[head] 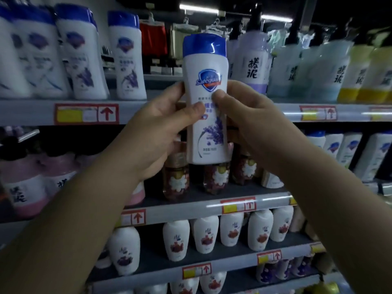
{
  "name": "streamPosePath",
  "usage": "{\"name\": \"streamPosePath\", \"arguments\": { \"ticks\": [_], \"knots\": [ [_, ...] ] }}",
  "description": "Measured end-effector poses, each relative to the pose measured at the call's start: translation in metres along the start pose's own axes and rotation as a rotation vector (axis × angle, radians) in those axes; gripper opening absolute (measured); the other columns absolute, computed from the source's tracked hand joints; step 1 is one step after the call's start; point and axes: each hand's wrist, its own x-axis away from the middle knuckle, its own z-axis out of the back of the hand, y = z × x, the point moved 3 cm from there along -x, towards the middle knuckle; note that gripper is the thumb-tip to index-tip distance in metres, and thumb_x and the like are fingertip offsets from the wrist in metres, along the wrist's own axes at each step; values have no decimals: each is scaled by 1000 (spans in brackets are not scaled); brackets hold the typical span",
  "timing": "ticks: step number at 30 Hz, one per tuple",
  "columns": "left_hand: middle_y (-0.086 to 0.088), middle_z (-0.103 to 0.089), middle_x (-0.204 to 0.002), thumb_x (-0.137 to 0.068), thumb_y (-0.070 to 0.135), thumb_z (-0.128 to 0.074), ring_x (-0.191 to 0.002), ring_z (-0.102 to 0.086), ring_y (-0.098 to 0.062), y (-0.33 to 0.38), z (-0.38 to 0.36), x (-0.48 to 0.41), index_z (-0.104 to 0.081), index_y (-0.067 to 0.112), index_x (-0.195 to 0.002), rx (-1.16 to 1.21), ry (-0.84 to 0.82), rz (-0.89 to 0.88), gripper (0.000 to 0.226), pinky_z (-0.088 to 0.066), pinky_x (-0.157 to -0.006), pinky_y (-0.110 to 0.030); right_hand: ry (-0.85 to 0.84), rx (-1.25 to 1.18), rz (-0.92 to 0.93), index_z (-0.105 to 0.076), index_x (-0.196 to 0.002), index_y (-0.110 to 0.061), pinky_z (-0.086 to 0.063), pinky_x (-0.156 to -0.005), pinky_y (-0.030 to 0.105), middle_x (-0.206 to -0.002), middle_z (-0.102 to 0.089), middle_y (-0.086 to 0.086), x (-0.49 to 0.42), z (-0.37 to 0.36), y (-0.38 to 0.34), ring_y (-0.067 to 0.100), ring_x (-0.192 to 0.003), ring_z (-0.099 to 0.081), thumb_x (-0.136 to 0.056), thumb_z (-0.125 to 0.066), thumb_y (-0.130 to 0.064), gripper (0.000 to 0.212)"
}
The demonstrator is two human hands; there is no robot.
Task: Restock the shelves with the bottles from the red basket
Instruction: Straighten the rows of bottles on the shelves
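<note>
As both bare forearms extend up from the lower corners, we log the left hand (157,132) and right hand (252,124) meeting on one bottle (206,81). Left fingers (176,91) curl round its left side and back, thumb laid across the label. Right hand mirrors this from the other side, thumb pressed just under the shield logo. Both grips closed firmly on the bottle.

Bottle: white, blue flip cap, lavender print, upright, label facing us. It is held in the air, in front of the top shelf (31,115) edge; cap level with the stock up there, base down before the middle shelf (174,209).

Top shelf, left: matching bottles (127,58) in a row. Right: lilac pump bottles (252,66), then pale blue and yellow ones. Between the two groups, directly behind the held bottle, a gap. Price tags (86,113) with red arrows on the rail.

Middle shelf: pink bottles (23,187) left, clear flower-marked bottles (216,177) centre. Below, rows of small white bottles (206,234).

Through the gap, farther off: hanging goods (152,39), blurred, and ceiling strip lights (199,6).
</note>
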Motion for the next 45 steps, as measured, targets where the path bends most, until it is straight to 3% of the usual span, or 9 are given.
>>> {"name": "streamPosePath", "arguments": {
  "ticks": [14,17,23,27,29,31,34,40,45],
  "knots": [
    [4,-69,-111,-87,21,-67,-99,-69,-14,38,67,-71,-52,20,-122,-191,267,-190,38,-57,-85,-47,60,180,220,-54,-124,-10,-57,-83,40,-109,-69,11,-103,-31,-28,21,-97,-69,-92,-60,-20,34],
    [8,-65,-116,-87,25,-66,-102,-66,-10,44,78,-83,-48,27,-119,-303,311,-214,37,-57,-82,-37,105,212,237,-53,-123,-10,-57,-81,37,-107,-69,9,-126,-39,-30,20,-95,-69,-92,-60,-19,33],
    [11,-60,-124,-93,14,-58,-106,-57,6,40,89,-93,-48,24,-137,-446,175,-212,46,-50,-92,-24,194,181,203,-52,-114,-14,-57,-74,33,-108,-66,10,-156,-46,-15,22,-95,-67,-93,-57,-14,21],
    [28,-57,-98,-95,5,-53,-81,-55,25,27,96,-94,-48,30,-128,-430,98,-154,41,-46,-75,0,234,190,145,-53,-117,-10,-56,-81,40,-109,-66,13,-167,-49,5,25,-97,-66,-94,-56,-13,24],
    [22,-62,-108,-94,4,-52,-93,-57,18,20,99,-95,-50,28,-132,-447,93,-129,45,-46,-88,-9,236,216,111,-53,-116,-10,-55,-81,41,-107,-66,12,-170,-52,13,25,-96,-65,-95,-55,-14,22],
    [16,-64,-115,-94,4,-53,-104,-58,10,15,103,-96,-54,29,-128,-452,97,-128,43,-45,-91,-15,223,273,109,-53,-113,-11,-52,-71,32,-98,-66,6,-172,-53,17,17,-84,-63,-96,-52,-15,17],
    [25,-62,-101,-94,4,-52,-89,-57,21,12,108,-99,-52,38,-116,-445,104,-119,41,-45,-81,-10,210,374,106,-53,-112,-11,-40,-56,20,-86,-61,-2,-174,-55,15,5,-67,-54,-97,-50,-18,17],
    [16,-59,-120,-95,4,-51,-94,-52,19,12,111,-100,-48,24,-139,-414,73,-107,48,-42,-88,-12,222,454,82,-52,-105,-12,-37,-48,10,-80,-59,-5,-175,-55,18,1,-62,-50,-98,-49,-20,11],
    [15,-57,-121,-95,1,-49,-86,-52,25,17,106,-91,-47,17,-140,-364,89,-73,47,-41,-77,3,299,434,80,-49,-124,-8,-52,-75,27,-110,-64,6,-166,-57,14,15,-93,-62,-97,-52,-20,31]
  ]
}}
